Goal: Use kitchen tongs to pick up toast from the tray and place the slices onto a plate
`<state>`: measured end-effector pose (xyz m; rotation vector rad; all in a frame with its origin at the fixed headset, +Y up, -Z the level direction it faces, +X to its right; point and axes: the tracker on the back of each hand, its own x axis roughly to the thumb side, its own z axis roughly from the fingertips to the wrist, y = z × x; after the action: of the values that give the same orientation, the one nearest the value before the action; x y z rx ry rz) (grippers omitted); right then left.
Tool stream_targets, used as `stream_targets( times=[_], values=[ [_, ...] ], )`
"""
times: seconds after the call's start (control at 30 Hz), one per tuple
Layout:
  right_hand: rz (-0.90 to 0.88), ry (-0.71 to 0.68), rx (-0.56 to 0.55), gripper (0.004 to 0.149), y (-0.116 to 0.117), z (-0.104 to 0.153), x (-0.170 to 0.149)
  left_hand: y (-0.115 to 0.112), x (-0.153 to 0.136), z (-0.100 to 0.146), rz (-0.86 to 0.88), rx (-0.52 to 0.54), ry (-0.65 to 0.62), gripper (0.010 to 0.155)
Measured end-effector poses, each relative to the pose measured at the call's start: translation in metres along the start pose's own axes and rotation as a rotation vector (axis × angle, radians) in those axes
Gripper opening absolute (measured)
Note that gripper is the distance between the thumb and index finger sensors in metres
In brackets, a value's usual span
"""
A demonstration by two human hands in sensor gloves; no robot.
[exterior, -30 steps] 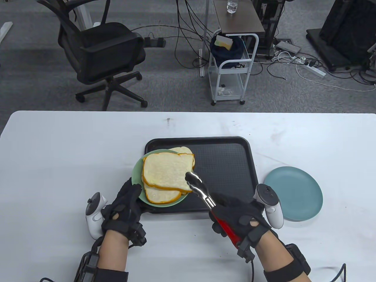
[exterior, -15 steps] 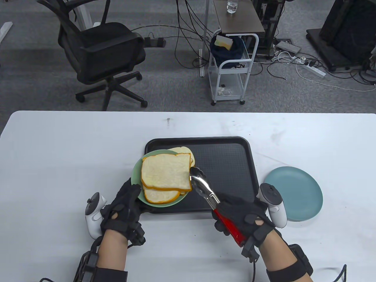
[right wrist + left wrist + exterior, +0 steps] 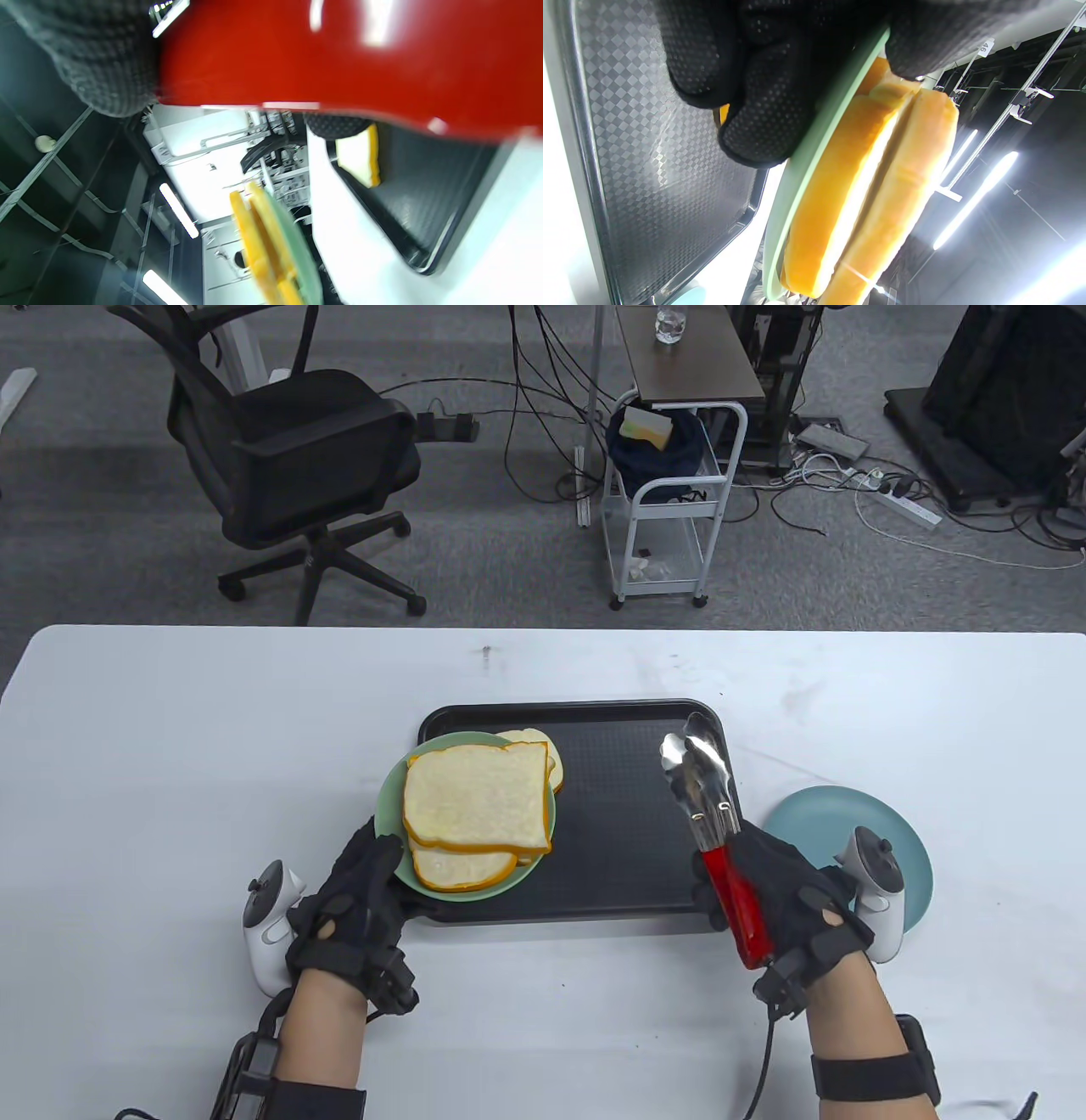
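Grey carpet, a black office chair (image 3: 288, 458) and a small white cart (image 3: 670, 500) lie behind the white counter (image 3: 170, 746). On the counter sits a black tray (image 3: 628, 831), with a blue plate (image 3: 857, 831) just beside its right edge. The left hand (image 3: 356, 908) grips the near rim of a green plate (image 3: 392, 806), which carries two toast slices (image 3: 475, 802) stacked over the tray's left half. A third slice (image 3: 550, 755) peeks out beyond the plate. The right hand (image 3: 789, 899) is curled round the red handle of the tongs (image 3: 704, 789), whose metal tips point away over the tray's right side, holding nothing.

The left wrist view alone shows the grip: fingers (image 3: 763, 97) under the green plate (image 3: 806, 169), thumb over its rim, and the plate lifted off the tray (image 3: 649, 178). The right wrist view, blurred, shows the third slice (image 3: 358, 163) lying on the tray (image 3: 428, 212) itself, and the plate with its slices (image 3: 263, 245) raised edge-on.
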<state>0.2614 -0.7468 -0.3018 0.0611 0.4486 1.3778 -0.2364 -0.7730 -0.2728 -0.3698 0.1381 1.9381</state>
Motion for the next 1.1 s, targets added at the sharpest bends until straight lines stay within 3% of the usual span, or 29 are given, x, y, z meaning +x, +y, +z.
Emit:
stream_targets(
  times=[0.1,0.23,0.5,0.67,1.1],
  values=[
    [0.038,0.095,-0.065,0.088,-0.014,-0.005,-0.015,0.0,0.0,0.0,0.002,-0.001,-0.002,0.061],
    [0.196,0.283,-0.011,0.089,-0.02,-0.012,-0.033,0.001,0.001,0.001,0.004,0.0,-0.005,0.061],
    [0.306,0.466,0.02,0.088,0.0,-0.034,-0.047,0.002,0.002,0.002,0.012,0.009,-0.01,0.062],
    [0.37,0.503,0.04,0.087,0.025,-0.059,-0.045,0.002,0.003,0.002,0.019,0.002,-0.012,0.062],
    [0.394,0.526,-0.048,0.084,0.068,-0.134,-0.039,0.001,0.007,0.004,0.066,-0.036,-0.03,0.062]
  ],
)
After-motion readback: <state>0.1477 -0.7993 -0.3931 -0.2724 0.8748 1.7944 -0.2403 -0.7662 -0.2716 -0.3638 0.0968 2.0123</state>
